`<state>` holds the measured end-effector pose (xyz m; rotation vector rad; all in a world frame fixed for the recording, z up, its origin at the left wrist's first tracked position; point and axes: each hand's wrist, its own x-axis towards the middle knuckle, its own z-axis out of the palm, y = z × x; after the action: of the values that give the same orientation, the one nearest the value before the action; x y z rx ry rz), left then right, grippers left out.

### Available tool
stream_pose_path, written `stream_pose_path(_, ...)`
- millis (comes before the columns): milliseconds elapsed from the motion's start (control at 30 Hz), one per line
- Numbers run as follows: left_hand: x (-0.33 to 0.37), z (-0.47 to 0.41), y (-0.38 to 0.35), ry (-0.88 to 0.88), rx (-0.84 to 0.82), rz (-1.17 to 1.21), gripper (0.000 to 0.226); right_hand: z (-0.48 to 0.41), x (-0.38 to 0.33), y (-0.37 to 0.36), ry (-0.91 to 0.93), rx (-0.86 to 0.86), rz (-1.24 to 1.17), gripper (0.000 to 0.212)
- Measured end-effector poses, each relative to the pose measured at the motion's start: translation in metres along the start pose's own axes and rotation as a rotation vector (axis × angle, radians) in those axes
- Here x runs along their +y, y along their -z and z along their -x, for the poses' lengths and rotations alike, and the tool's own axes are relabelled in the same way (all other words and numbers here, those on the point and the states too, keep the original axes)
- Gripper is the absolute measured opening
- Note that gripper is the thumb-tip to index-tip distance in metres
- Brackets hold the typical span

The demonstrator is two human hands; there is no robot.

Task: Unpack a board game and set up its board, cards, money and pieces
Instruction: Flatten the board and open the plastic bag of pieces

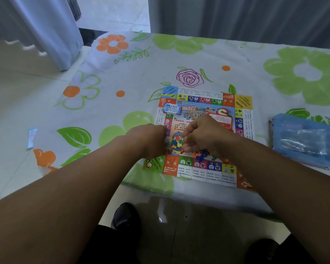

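Note:
The colourful game board [206, 174] lies flat on the flowered tablecloth. A stack of blue play money [171, 108] rests on its upper left, and a red card stack [222, 119] peeks out above my right hand. My left hand [151, 140] and my right hand [202, 136] meet over the board's middle, both pinching a small clear bag of coloured plastic pieces [176, 142]. Several small blue and orange pieces [200, 154] lie on the board under my right wrist.
The blue game box [305, 138] with clear wrapping lies at the table's right. A small paper slip [31, 138] sits on the floor at the left. A curtain hangs behind the table [122, 77]. My shoes show below the table's front edge.

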<state>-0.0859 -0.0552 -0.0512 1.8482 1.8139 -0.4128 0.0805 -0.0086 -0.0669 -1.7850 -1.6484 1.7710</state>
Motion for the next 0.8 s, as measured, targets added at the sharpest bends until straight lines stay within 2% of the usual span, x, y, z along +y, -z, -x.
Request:
stream_pose_path(100,0.002,0.002,0.003,0.018,0.024,-0.036,0.032,-0.002,0.000,0.004,0.065,0.086,0.106,0.014)
stream_pose_path(233,0.008,0.005,0.008,0.023,0.067,-0.136,0.027,-0.004,0.003,0.005,0.237,0.131,0.411,0.017)
stream_pose_path(333,0.014,0.005,0.010,0.024,0.087,-0.219,0.035,-0.003,0.005,0.001,0.328,0.142,0.550,0.018)
stream_pose_path(533,0.023,0.008,0.018,0.017,0.074,-0.302,0.044,-0.005,0.007,-0.003,0.362,0.120,0.603,0.019)
stream_pose_path(700,0.022,0.013,0.024,0.045,0.043,-0.289,0.046,-0.005,0.007,-0.002,0.364,0.105,0.595,0.013)
stream_pose_path(800,0.019,0.014,0.027,0.061,0.033,-0.284,0.054,-0.004,0.006,-0.001,0.369,0.090,0.603,0.011)
